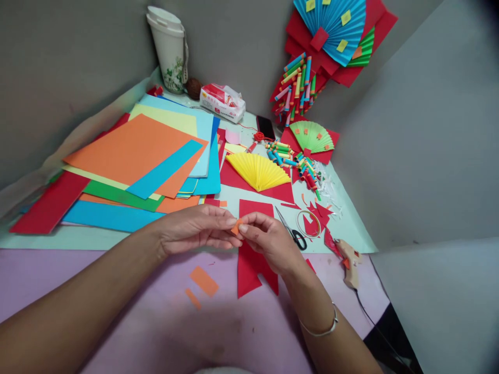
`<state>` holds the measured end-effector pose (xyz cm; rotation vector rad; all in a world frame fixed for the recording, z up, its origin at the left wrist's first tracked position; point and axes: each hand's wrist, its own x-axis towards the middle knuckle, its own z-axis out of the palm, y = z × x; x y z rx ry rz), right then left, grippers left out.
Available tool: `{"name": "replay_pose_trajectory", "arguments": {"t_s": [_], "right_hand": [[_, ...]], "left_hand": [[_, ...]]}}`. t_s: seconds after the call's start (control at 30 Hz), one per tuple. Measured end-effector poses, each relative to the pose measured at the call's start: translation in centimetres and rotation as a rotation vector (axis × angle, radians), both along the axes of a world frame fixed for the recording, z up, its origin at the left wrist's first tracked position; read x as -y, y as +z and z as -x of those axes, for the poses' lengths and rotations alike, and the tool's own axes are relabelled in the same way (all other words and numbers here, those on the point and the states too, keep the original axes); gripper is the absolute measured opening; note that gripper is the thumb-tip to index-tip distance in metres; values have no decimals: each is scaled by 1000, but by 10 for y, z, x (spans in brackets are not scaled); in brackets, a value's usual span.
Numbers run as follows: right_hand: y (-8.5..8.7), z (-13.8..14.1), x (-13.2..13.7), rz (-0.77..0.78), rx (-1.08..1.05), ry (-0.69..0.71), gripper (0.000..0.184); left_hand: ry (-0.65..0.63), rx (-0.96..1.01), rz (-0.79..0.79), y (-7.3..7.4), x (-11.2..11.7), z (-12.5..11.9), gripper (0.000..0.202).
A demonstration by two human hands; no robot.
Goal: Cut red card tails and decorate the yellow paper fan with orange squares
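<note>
Between the fingertips of both hands is a small piece of orange paper (236, 227). My left hand (200, 227) pinches it from the left side, thumb on top. From the right, my right hand (267, 240) grips its other edge with thumb and forefinger. Below the right hand lies a red paper banner (249, 270) with a notched lower end, partly covered by that hand. Two orange paper strips (205, 281) rest on the lilac surface nearer to me. Just right of the right hand are black-handled scissors (291, 228) and a roll of tape (309, 224).
A stack of coloured paper sheets (136, 150) spreads over the left side. Behind the hands sits a yellow paper fan (259, 174) on red paper. Rolled paper tubes (284, 156) are heaped beyond it. A glue gun (350, 262) with a cable lies at right. A white cup (168, 52) stands at the back.
</note>
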<state>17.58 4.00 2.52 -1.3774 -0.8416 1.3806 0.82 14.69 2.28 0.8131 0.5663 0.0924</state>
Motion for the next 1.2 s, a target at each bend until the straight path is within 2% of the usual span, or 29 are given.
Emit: {"name": "replay_pose_trajectory", "arguments": {"t_s": [0.13, 0.23, 0.33, 0.43, 0.6, 0.8, 1.03, 1.2], "right_hand": [[2, 4, 4, -71, 210, -21, 17], [4, 9, 6, -218, 495, -55, 14], [4, 12, 8, -386, 774, -51, 17], [3, 14, 9, -486, 909, -46, 23], [2, 16, 10, -541, 986, -64, 28], [2, 19, 12, -525, 1002, -82, 31], [-1, 20, 12, -547, 1051, -83, 31], [-3, 20, 11, -573, 1061, -82, 31]], "left_hand": [[6, 9, 22, -1, -2, 0, 11], [7, 23, 43, -2, -2, 0, 10], [40, 28, 59, -4, -1, 0, 9], [53, 36, 82, -5, -1, -1, 9], [74, 58, 124, -5, -2, -1, 8], [125, 77, 159, -5, -1, -1, 8], [99, 77, 113, -3, 0, -1, 11], [89, 119, 139, -2, 1, -1, 12]]}}
